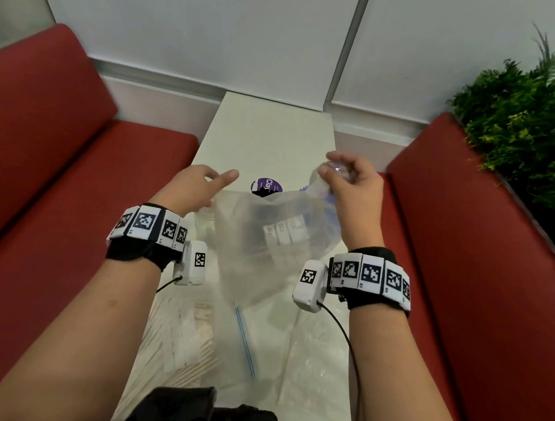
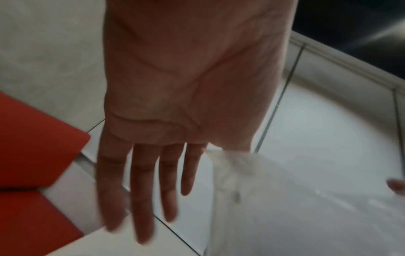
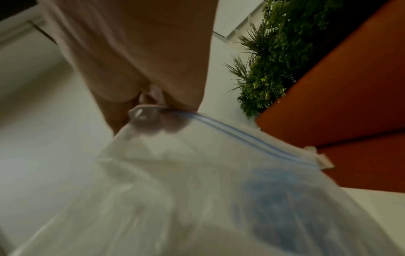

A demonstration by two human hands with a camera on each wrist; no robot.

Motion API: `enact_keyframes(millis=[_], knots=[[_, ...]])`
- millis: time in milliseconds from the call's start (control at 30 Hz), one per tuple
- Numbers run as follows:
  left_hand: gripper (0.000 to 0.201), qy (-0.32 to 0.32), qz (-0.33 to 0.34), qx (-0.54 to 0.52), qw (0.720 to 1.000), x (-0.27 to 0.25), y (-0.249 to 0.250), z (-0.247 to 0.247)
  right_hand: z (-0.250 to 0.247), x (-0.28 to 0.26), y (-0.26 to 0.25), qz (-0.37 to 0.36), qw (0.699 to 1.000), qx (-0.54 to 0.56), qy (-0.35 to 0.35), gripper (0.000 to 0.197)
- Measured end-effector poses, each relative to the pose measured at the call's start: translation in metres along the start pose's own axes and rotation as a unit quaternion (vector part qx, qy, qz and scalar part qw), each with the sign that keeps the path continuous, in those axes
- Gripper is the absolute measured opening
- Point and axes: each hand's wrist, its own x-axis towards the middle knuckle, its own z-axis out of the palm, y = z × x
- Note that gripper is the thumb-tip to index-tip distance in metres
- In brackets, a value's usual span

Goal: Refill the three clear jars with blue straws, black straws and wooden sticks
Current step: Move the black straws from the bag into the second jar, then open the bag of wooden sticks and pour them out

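My right hand (image 1: 344,179) grips the top corner of a clear zip bag (image 1: 267,242) and holds it up over the white table (image 1: 268,127). In the right wrist view the zip bag (image 3: 197,190) hangs from my curled fingers, its blue zip line (image 3: 241,136) running off to the right and something blue inside. My left hand (image 1: 202,185) hovers beside the bag's left edge, holding nothing; the left wrist view shows its fingers (image 2: 142,190) straight. Behind the bag a jar with a purple label (image 1: 266,186) peeks out. White paper-wrapped items (image 1: 178,335) lie in another bag near me.
Red bench seats (image 1: 58,178) flank the narrow table on both sides. A green plant (image 1: 531,129) stands behind the right bench. A second flat zip bag (image 1: 292,349) with a blue stripe lies on the table close to me. A white wall closes the far end.
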Motion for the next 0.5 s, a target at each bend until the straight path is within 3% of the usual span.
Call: enact_keyframes(millis=[100, 200, 267, 367, 500], knots=[[0.065, -0.023, 0.007, -0.194, 0.981, -0.003, 0.002, 0.001, -0.004, 0.001, 0.007, 0.027, 0.994, 0.012, 0.107, 0.021], [0.040, -0.058, 0.071, -0.264, 0.960, -0.006, 0.010, 0.004, -0.004, 0.001, 0.011, 0.057, 0.983, 0.065, 0.163, 0.016], [0.022, -0.050, 0.088, -0.274, 0.956, -0.006, 0.013, 0.006, -0.004, 0.002, 0.011, 0.068, 0.979, 0.089, 0.170, 0.012], [0.005, 0.020, 0.094, -0.277, 0.956, -0.006, 0.016, 0.008, -0.007, 0.002, 0.012, 0.059, 0.981, 0.109, 0.149, 0.009], [0.005, 0.159, 0.079, -0.350, 0.920, 0.001, 0.010, 0.001, -0.021, 0.003, 0.019, 0.058, 0.968, 0.123, 0.211, 0.010]])
